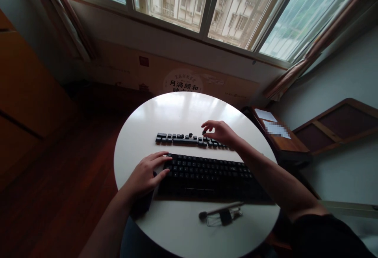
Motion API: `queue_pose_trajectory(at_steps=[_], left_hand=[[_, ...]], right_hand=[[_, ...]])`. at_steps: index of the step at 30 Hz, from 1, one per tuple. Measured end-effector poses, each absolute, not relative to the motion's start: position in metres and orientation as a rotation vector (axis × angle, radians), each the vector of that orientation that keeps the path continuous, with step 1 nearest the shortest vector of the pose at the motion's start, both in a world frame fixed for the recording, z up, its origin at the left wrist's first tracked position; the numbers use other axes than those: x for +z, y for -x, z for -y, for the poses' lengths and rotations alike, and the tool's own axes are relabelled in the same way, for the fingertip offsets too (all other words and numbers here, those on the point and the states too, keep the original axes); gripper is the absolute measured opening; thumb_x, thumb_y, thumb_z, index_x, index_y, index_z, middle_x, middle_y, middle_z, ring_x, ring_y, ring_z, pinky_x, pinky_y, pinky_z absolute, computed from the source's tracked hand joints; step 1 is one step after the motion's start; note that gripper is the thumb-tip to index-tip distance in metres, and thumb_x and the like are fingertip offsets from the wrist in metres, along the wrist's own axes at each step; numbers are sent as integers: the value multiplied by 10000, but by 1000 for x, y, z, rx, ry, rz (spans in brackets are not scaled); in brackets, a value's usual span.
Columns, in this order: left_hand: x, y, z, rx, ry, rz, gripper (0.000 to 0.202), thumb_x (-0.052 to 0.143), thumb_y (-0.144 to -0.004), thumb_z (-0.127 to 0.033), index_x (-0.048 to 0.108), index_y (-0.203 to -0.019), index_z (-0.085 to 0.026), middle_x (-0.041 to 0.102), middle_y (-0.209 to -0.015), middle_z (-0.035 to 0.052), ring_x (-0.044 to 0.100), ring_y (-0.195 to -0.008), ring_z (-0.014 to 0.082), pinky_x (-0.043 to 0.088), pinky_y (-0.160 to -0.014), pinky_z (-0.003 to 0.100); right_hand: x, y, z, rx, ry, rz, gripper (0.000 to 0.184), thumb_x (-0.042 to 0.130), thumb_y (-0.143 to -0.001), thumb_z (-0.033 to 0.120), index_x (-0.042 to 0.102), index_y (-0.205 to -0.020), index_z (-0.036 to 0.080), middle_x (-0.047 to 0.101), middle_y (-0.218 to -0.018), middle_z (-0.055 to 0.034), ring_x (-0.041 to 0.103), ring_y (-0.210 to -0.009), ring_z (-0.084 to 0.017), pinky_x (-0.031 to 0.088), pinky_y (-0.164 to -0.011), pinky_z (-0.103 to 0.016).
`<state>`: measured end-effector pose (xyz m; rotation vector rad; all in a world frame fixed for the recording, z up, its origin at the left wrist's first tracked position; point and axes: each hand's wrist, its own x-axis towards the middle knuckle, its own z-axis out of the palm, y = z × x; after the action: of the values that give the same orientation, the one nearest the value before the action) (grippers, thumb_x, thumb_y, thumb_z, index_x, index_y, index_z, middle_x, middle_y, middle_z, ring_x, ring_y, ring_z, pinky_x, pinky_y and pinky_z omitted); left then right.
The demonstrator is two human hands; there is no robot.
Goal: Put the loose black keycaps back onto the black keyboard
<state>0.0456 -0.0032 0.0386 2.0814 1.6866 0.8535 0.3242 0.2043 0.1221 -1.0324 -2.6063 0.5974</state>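
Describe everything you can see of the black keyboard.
The black, seemingly plastic keyboard lies flat on the round white table. Rows of keycaps fill its far part; the near strip looks bare, though dark. The left hand touches its left end; the right forearm hides part of its right side.

on my round table point(141, 120), loose keycaps point(185, 142) lie at twelve o'clock from the keyboard point(203, 173), the keycap puller point(226, 217) at six, my left hand point(146, 174) at nine.
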Motion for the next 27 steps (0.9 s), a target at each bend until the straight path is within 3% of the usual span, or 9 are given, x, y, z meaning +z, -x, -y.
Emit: queue_pose_trajectory(at_steps=[5, 11, 20, 27], left_hand=[[36, -43, 1, 848, -2087, -1691, 476, 540, -929, -582, 709, -1252, -275, 639, -1411, 83, 624, -1264, 313, 515, -1093, 449], [34, -41, -3, 820, -2067, -1698, 530, 534, -919, -643, 702, -1263, -277, 623, -1427, 85, 602, -1288, 318, 492, -1113, 454], [44, -46, -3, 810, -2016, -1700, 546, 524, -915, -664, 703, -1242, -265, 626, -1413, 83, 600, -1283, 314, 474, -1132, 452], [40, -44, -4, 805, -1997, -1714, 546, 540, -906, -652, 703, -1242, -254, 612, -1430, 83, 594, -1292, 316, 477, -1130, 450]], right_hand=[[145, -363, -136, 336, 828, 2549, 416, 816, -826, 209, 682, -1217, 259, 765, -984, -10, 698, -911, -181, 525, -864, -323], [150, -402, -89, 308, 751, 2523, 289, 750, -910, 282, 693, -1190, 239, 756, -1008, -44, 690, -923, -197, 529, -901, -360], [81, -438, -77, 621, 925, 2384, 186, 789, -847, 207, 755, -1029, 219, 737, -970, -43, 692, -891, -172, 555, -837, -292], [51, -435, -74, 449, 779, 2408, 50, 755, -882, 196, 785, -921, 210, 766, -914, -35, 665, -811, -155, 554, -772, -275]])
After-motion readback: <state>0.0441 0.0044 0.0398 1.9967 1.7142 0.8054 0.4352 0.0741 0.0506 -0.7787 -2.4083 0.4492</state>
